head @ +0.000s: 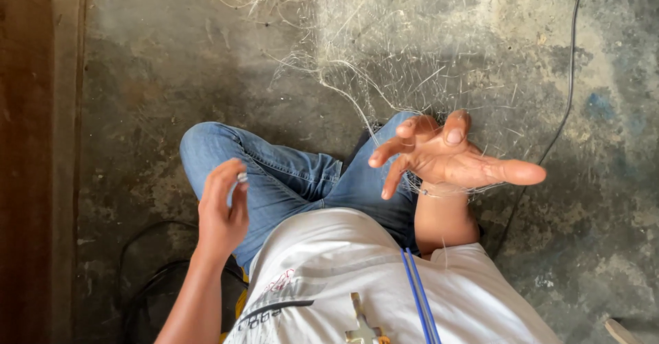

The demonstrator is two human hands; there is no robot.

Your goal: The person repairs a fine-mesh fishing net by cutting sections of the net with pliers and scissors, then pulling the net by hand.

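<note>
Seated person seen from above, legs in blue jeans (288, 176) and torso in a white shirt (357, 282), on a stained concrete floor (171, 62). The right hand (453, 155), right of centre, is spread wide open with fingers splayed; fine pale fishing-net filaments (384, 76) drape across its wrist and fingers and fan out over the floor toward the upper centre of the frame. The left hand (223, 210), left of centre above the knee, is loosely curled, its fingertips pinching a small pale object (242, 177) too small to identify. A black cable (566, 104) runs down the right side. Two blue cords (417, 296) cross the shirt.
</note>
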